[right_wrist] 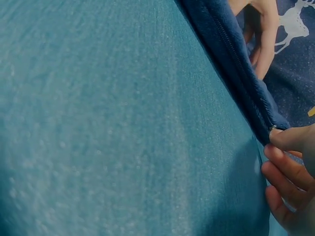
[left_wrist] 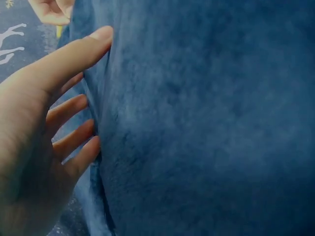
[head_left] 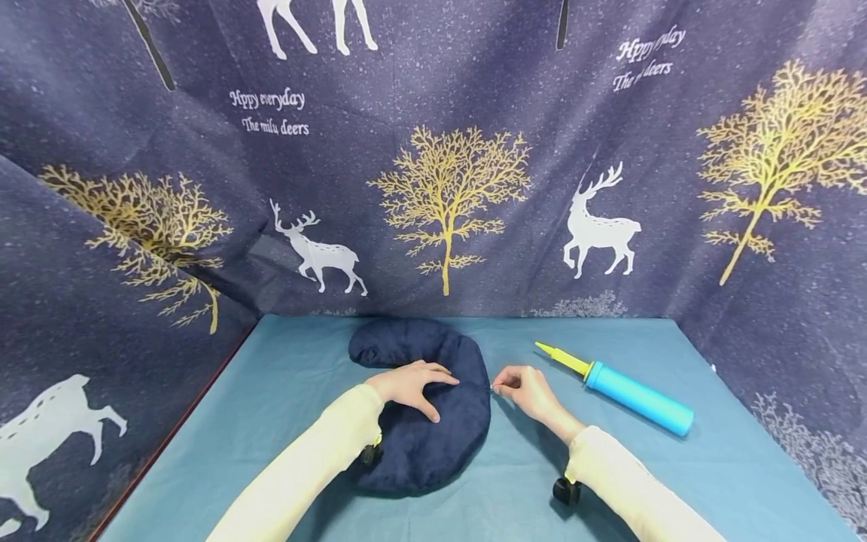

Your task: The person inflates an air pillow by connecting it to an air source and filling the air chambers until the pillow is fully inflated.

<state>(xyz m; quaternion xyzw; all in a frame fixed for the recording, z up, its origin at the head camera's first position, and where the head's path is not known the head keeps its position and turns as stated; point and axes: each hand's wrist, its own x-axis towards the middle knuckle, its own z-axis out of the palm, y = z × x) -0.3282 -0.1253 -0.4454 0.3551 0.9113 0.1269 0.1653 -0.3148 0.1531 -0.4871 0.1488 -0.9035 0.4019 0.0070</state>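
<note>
A navy blue plush neck pillow (head_left: 423, 459), curved like a C, lies on the table with its opening to the left. On top of it rests my left hand (head_left: 411, 382), thumb and fingers spread; the left wrist view shows the fingertips (left_wrist: 87, 129) against the plush. At the pillow's right edge my right hand (head_left: 531, 393) pinches a small zipper pull between thumb and index finger. In the right wrist view the zipper (right_wrist: 231, 46) runs along the pillow's side, its metal slider (right_wrist: 273, 128) showing just at the thumb tip.
A hand pump (head_left: 640, 397) with a blue barrel and yellow nozzle lies to the right of my right hand. A blue-green cloth (head_left: 223, 444) covers the table. Dark fabric (head_left: 474, 83) printed with deer and trees hangs behind and at both sides.
</note>
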